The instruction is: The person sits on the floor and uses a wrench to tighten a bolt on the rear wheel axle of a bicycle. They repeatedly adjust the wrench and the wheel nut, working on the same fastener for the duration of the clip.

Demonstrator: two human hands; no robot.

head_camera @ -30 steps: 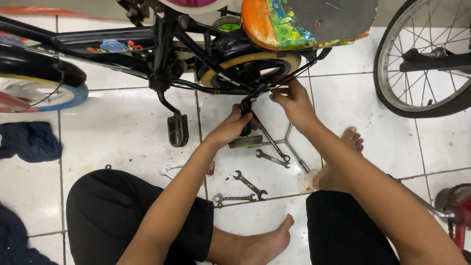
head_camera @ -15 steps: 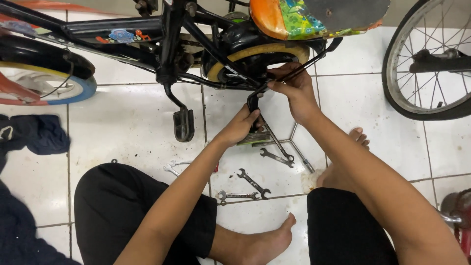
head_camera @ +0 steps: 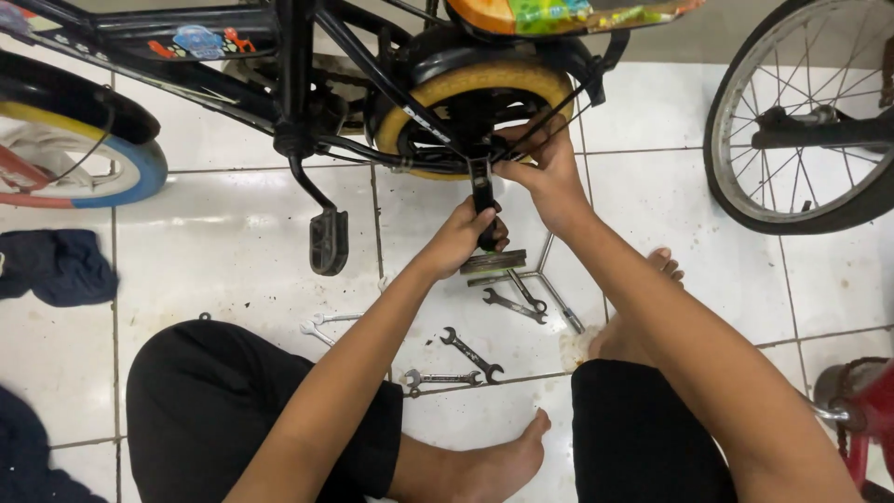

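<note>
Left hand point(head_camera: 463, 237): closed around the black handle of a wrench point(head_camera: 482, 200), held upright at the rear-wheel point(head_camera: 475, 102) axle of a small bicycle. Right hand point(head_camera: 545, 172): fingers pinched on that axle, just beside the wrench head. Floor tiles point(head_camera: 233, 251): loose spanners point(head_camera: 470, 354) near the knees.

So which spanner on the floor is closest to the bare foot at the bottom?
The double-ended spanner lying flat just above that foot; the other spanners lie farther up the tiles.
</note>
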